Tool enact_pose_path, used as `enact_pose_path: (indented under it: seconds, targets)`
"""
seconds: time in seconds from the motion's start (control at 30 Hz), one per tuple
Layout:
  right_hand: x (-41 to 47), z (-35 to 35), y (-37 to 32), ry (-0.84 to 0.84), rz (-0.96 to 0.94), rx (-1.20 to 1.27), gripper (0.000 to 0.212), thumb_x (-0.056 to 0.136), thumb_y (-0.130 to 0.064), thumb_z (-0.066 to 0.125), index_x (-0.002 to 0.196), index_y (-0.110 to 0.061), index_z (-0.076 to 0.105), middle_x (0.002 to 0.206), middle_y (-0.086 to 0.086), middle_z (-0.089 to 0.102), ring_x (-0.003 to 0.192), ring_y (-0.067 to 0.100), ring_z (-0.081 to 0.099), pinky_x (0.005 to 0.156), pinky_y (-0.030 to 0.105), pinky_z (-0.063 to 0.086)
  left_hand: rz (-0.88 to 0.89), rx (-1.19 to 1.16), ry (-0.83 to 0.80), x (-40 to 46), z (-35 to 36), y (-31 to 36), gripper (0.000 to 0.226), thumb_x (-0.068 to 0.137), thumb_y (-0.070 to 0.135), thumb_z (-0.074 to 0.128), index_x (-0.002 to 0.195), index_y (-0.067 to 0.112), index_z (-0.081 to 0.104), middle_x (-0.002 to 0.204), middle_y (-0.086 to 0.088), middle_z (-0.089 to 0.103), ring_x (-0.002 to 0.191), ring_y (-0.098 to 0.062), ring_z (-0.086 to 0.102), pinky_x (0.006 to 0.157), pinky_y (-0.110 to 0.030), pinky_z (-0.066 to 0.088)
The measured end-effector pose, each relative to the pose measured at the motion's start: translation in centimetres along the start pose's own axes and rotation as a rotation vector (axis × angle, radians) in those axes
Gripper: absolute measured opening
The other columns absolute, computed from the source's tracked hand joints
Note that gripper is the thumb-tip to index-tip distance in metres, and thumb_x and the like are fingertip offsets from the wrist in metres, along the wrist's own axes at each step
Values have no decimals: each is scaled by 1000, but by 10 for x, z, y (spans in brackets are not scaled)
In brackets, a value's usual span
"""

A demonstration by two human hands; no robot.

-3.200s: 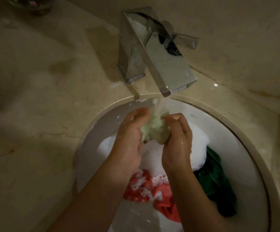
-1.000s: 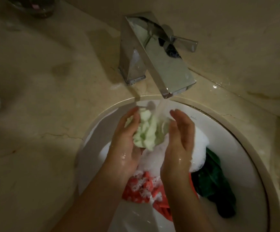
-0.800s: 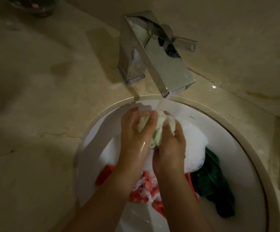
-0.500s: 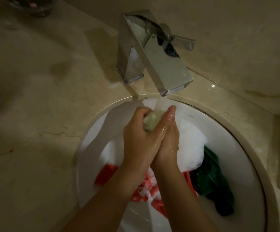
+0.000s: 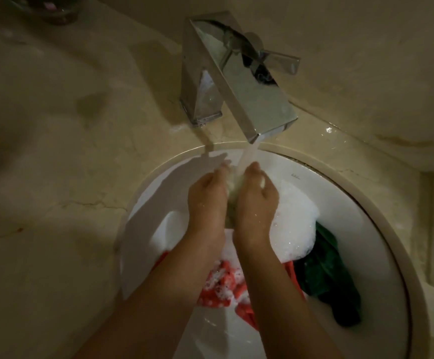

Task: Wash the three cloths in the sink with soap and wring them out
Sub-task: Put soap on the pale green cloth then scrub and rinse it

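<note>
Countertop (image 5: 55, 203): beige veined stone, matte, with hairline cracks and wet patches; cut off left and at the bottom.
Sink (image 5: 381, 229): round white glazed basin set under the stone; lower rim cut off.
Faucet (image 5: 236, 81): angular chrome block with a flat lever, mirror finish; a thin stream of water (image 5: 248, 158) falls from the spout.
Foam (image 5: 296, 224): white, lumpy mound in the basin, right of the hands.
Green cloth (image 5: 332, 278): dark, crumpled, against the right basin wall.
Red cloth (image 5: 221, 286): flecked with suds, lying in the basin, partly hidden under the forearms.
Left hand (image 5: 206, 200) and right hand (image 5: 256, 200): wet, pressed palm to palm, clamped together around the pale cloth.
Pale cloth (image 5: 234, 187): pale green wad squeezed between both palms under the stream; mostly hidden.
Dark dish (image 5: 52, 9): top left, cropped, contents unclear.
</note>
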State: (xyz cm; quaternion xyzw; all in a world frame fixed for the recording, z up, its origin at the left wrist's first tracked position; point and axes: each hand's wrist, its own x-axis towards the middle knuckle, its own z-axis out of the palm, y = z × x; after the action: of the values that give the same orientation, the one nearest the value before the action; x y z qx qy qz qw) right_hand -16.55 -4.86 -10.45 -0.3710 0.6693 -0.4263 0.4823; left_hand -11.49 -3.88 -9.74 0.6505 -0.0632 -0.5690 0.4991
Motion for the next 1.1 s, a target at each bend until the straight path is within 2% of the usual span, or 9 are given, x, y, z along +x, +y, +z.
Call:
enact_pose_path:
  seconds: [0.13, 0.2, 0.27, 0.37, 0.47, 0.57, 0.73, 0.9, 1.1]
  targets:
    - [-1, -24, -3, -8, -54, 49, 28, 103, -37, 36, 88, -28, 58, 87, -12, 61, 75, -12, 57, 71, 2, 38, -140, -41, -146, -5, -14, -2, 44, 86, 58, 58, 115, 26, 65, 109, 0, 69, 100, -21, 64, 87, -40, 51]
    - [-10, -33, -3, -152, -128, 50, 32, 101, -30, 38, 88, -25, 66, 87, -10, 69, 78, -7, 62, 72, 9, 45, -222, -177, -254, -6, -20, 0, 59, 80, 66, 61, 118, 22, 68, 114, -8, 71, 108, -31, 65, 100, -53, 46]
    - [-19, -39, 3, -226, -252, 56, 31, 99, -21, 43, 84, -21, 70, 79, -3, 71, 74, 9, 67, 66, 20, 53, -240, -270, -284, -6, -24, 0, 52, 87, 57, 58, 120, 17, 67, 115, -14, 70, 110, -35, 65, 101, -56, 45]
    - [-18, -42, 7, 2, -349, 119, 20, 93, -23, 49, 86, -22, 68, 83, -5, 69, 77, 14, 64, 70, 37, 52, -178, -386, -336, -6, -29, -5, 37, 94, 28, 53, 124, 10, 63, 117, -16, 69, 110, -33, 65, 99, -50, 49]
    - [-10, -35, 4, -2, -21, 96, 24, 97, -35, 52, 120, -31, 58, 116, -16, 62, 105, 7, 59, 89, 27, 46, -85, -460, -444, -9, -28, -11, 36, 81, 1, 52, 114, 4, 65, 104, -12, 74, 96, -25, 71, 76, -34, 58]
    - [-6, -24, 1, -164, 311, 253, 24, 97, -36, 53, 113, -23, 66, 108, -4, 72, 100, 14, 68, 87, 29, 52, 105, -271, -310, -6, -20, -16, 55, 73, -4, 58, 123, 18, 58, 112, -9, 70, 101, -25, 69, 73, -32, 58]
    - [2, -20, -6, -114, 300, 569, 21, 101, -11, 45, 107, -16, 64, 98, 9, 73, 86, 18, 72, 70, 28, 58, 483, 182, -71, -4, -21, -23, 46, 62, 41, 69, 105, 48, 55, 116, 5, 62, 107, -12, 62, 82, -28, 55]
    - [0, -6, -1, -359, 324, 544, 42, 97, -37, 46, 121, -6, 62, 115, 18, 67, 111, 32, 63, 97, 42, 49, 751, 254, 21, -12, -13, -16, 62, 76, 39, 79, 126, 37, 43, 114, 18, 62, 106, 0, 61, 83, -15, 51]
    - [3, -6, 5, -464, 429, 691, 38, 87, -52, 50, 84, -19, 70, 74, -1, 65, 78, 11, 64, 83, 29, 46, 987, 762, 131, 6, -9, -13, 42, 86, 56, 53, 83, 15, 61, 74, 2, 62, 62, -8, 53, 54, -15, 37]
